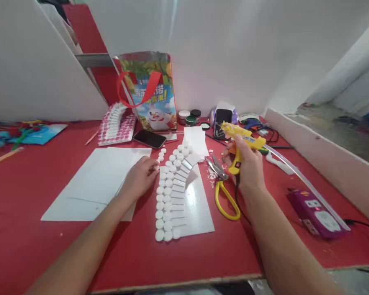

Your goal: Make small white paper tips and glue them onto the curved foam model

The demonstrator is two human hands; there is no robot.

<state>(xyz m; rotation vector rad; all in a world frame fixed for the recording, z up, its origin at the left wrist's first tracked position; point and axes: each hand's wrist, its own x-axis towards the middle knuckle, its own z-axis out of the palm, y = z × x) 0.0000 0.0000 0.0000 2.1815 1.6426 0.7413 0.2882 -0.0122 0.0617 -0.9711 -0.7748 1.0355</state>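
Note:
My right hand point(248, 162) grips a yellow hot glue gun point(238, 157), a long clear glue stick point(297, 174) trailing from its back. The fingers of my left hand point(143, 174) are closed at a small white disc point(157, 167), just left of a curved white piece. Rows of white discs point(168, 191) line the outer edge of that piece, with narrow strips point(178, 194) along its inner side. Under it lies a white sheet point(199, 213). A few loose discs point(161, 155) sit beyond my left fingertips. Yellow-handled scissors point(227, 200) lie beside my right hand.
White boards point(86, 180) lie at left on the red table point(135, 262). Behind stand a phone point(149, 138), a printed bag point(152, 94), small jars point(190, 120) and another curved piece point(113, 121). A purple power strip point(316, 213) with cords is at right.

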